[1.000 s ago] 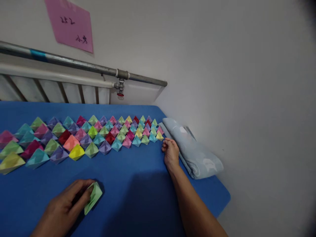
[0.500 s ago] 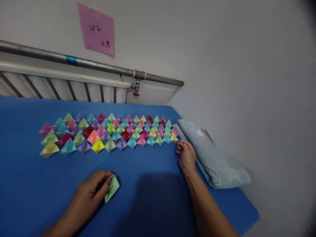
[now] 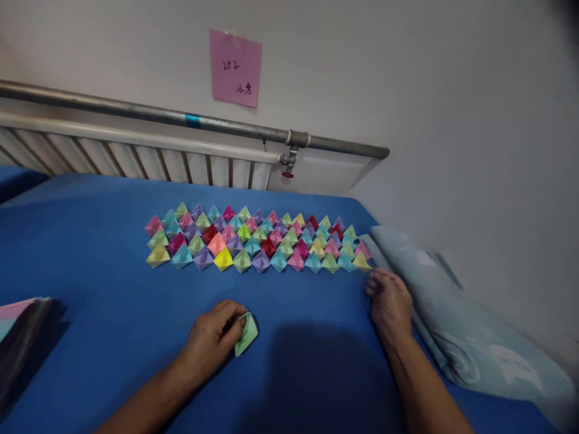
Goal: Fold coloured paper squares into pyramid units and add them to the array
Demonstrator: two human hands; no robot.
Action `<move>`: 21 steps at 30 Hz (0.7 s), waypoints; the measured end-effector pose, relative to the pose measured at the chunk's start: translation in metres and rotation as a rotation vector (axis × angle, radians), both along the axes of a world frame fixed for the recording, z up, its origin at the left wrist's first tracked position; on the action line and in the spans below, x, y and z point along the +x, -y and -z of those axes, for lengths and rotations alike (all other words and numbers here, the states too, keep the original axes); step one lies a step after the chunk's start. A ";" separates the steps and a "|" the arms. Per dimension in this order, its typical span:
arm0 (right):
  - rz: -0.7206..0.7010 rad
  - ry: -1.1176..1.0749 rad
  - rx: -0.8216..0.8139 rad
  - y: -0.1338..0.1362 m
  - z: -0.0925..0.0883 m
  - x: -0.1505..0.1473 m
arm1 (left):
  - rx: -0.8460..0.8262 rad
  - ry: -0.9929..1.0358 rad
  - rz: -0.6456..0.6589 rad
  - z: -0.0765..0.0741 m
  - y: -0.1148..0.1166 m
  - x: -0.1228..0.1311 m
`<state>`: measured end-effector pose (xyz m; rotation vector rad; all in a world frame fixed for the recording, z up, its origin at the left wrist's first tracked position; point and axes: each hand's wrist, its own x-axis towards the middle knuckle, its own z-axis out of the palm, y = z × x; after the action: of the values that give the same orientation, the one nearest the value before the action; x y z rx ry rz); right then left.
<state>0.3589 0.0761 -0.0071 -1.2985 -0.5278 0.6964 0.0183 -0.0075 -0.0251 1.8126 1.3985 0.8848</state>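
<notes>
My left hand [image 3: 215, 337] is closed in a pinch on a light green folded paper boat [image 3: 246, 334], held tilted just above the blue surface. At the right end of the front row, the fingertips of my right hand [image 3: 389, 299] are curled together at the right corner of a pale yellow paper boat [image 3: 362, 261]. Several rows of folded paper boats [image 3: 261, 261] in pink, green, blue, purple, red and yellow stand close together across the blue surface [image 3: 136, 337].
A folded light blue blanket [image 3: 470, 319] lies to the right, beside my right forearm. At the left edge is a stack of coloured paper [image 3: 20, 325]. Behind run a radiator [image 3: 181, 163] and a metal pipe [image 3: 244, 128]. A pink note [image 3: 235, 69] hangs on the wall.
The view has swung left, so everything sits further right and the paper stack has come into view. Both hands keep nearly the same pose, the left still pinching the green paper boat.
</notes>
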 end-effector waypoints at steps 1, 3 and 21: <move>-0.002 -0.003 -0.001 0.000 0.000 0.000 | 0.005 0.002 -0.002 0.000 0.000 0.000; 0.007 -0.008 -0.008 -0.001 0.000 0.000 | 0.005 0.002 0.000 -0.001 0.000 0.001; 0.039 -0.003 -0.085 -0.001 -0.016 -0.013 | -0.053 0.030 0.017 -0.006 0.000 0.002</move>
<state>0.3458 0.0769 0.0086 -1.3834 -0.4730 0.6944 0.0204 -0.0074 -0.0194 1.7625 1.3732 0.8546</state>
